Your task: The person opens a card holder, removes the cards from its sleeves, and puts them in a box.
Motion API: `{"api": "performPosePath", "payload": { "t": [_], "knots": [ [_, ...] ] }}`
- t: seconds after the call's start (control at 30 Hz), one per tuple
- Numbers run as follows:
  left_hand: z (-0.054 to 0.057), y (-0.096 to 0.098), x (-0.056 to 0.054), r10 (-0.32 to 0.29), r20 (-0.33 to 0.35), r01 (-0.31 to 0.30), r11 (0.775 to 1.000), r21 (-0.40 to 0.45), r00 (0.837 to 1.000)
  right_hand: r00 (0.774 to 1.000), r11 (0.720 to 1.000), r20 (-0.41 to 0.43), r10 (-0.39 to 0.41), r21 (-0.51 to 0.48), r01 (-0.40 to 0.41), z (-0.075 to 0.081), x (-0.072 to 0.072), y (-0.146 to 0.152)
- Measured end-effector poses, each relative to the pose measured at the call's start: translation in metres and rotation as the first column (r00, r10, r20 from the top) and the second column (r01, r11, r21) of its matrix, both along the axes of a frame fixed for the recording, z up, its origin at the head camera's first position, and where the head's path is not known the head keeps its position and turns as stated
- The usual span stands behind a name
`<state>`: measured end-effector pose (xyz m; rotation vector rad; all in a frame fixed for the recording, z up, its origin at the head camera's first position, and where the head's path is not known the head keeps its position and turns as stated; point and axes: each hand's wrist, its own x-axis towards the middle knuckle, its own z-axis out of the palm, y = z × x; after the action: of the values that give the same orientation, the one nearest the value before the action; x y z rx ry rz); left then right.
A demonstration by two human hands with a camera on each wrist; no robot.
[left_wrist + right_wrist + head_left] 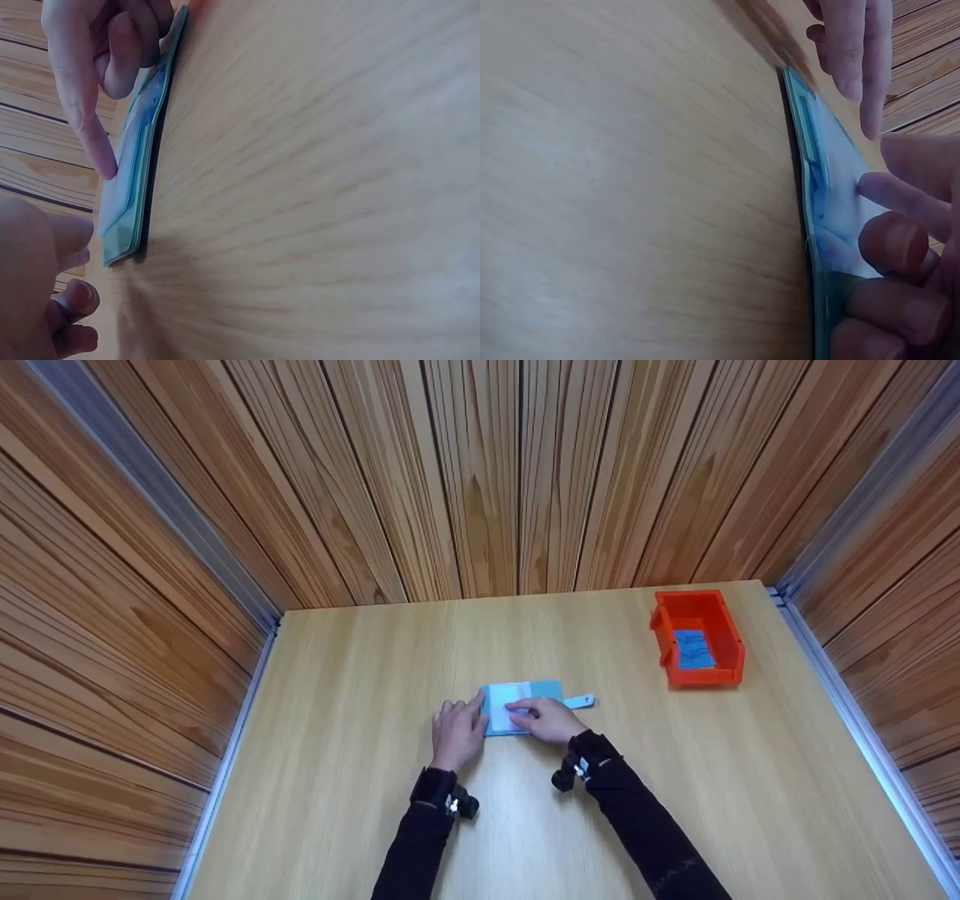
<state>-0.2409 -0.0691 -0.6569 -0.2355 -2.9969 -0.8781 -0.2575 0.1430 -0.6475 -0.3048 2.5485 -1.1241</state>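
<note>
A flat light-blue folding case (546, 688), wallet-like with a narrow snap strap (579, 701) at its right, lies on the table. A whitish, glossy panel (501, 705) covers much of its left part. My right hand (551, 720) is over the case, its index fingertip touching the white panel; in the right wrist view (907, 300) the other fingers are bent against the case. My left hand (456, 733) rests beside the left edge, index fingertip at the upper corner. The left wrist view shows the case (124, 240) lying thin and low.
An orange open-front bin (731, 641) stands at the back right of the wooden table (337, 697), with a blue piece (694, 649) in it. Wood-plank walls (480, 495) enclose the back and both sides, with metal rails (225, 780) along the table's side edges.
</note>
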Motion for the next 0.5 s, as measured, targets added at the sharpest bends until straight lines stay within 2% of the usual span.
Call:
{"api": "performPosePath", "payload": {
  "t": [0.1, 0.2, 0.33, 0.5],
  "knots": [
    [0.000, -0.002, -0.001, -0.020, -0.023, 0.019, 0.999, -0.035, 1.000, 1.000, 1.000, -0.001, -0.003, -0.016, 0.003, 0.001, 0.000, 0.003],
    [0.003, -0.007, -0.004, -0.036, -0.093, 0.028, 0.995, -0.091, 0.995, 0.999, 1.000, -0.038, -0.017, -0.024, 0.016, 0.005, -0.001, 0.009],
    [0.011, -0.022, -0.011, -0.044, -0.174, 0.019, 0.990, -0.141, 0.984, 0.993, 0.997, -0.084, -0.080, -0.006, 0.080, 0.015, -0.003, 0.029],
    [0.023, -0.053, -0.018, -0.055, -0.154, 0.035, 0.991, -0.131, 0.987, 0.978, 0.984, -0.115, -0.176, 0.016, 0.179, 0.032, -0.006, 0.065]
  ]
}}
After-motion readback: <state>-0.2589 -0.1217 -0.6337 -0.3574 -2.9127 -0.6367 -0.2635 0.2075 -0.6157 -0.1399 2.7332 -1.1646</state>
